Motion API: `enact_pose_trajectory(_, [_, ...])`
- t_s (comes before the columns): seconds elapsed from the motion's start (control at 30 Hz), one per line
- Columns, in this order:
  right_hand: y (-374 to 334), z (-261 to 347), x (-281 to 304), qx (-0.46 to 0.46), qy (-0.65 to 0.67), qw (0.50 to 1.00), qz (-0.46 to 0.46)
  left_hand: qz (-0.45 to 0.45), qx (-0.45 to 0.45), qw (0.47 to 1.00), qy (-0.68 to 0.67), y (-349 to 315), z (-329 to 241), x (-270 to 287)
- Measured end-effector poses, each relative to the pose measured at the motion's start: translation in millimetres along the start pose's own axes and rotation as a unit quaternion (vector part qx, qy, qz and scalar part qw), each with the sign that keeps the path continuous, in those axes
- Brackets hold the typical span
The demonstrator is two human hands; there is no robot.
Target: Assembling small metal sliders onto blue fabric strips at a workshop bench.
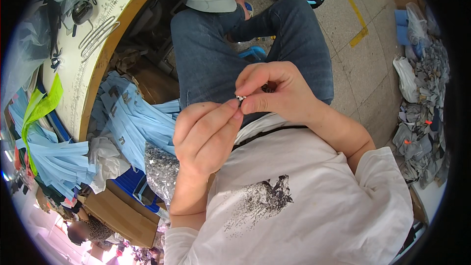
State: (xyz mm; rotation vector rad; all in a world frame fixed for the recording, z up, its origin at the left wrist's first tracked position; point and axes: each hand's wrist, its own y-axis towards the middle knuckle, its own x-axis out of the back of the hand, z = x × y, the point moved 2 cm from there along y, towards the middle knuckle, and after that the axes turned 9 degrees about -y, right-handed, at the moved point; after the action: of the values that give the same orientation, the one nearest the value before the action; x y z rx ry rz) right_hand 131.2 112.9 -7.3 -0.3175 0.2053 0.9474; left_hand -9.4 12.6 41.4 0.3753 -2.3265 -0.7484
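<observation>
While both hands [245,105] meet, fingers [234,104] pinch, seemingly, a metal piece [240,98].

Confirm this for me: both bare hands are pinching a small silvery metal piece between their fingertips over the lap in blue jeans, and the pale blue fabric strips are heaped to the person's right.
Not quite. The head view shows the pale blue fabric strips heaped to the person's left, beside the curved white worktable. The rest holds: the left hand and right hand pinch the small silvery metal piece between their fingertips over the blue jeans.
</observation>
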Motion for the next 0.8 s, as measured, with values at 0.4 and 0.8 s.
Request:
enact_pose_trajectory(0.4, [3.9, -1.1, 0.0, -0.079, 0.046, 0.996, 0.010, -0.033, 0.058, 0.998, -0.011, -3.3, 2.4, -0.4])
enact_pose_trajectory(0.8, [4.1, -0.5, 2.8, -0.034, -0.035, 0.999, 0.007, -0.051, 0.148, 0.986, -0.063, -1.5, 5.8, -0.1])
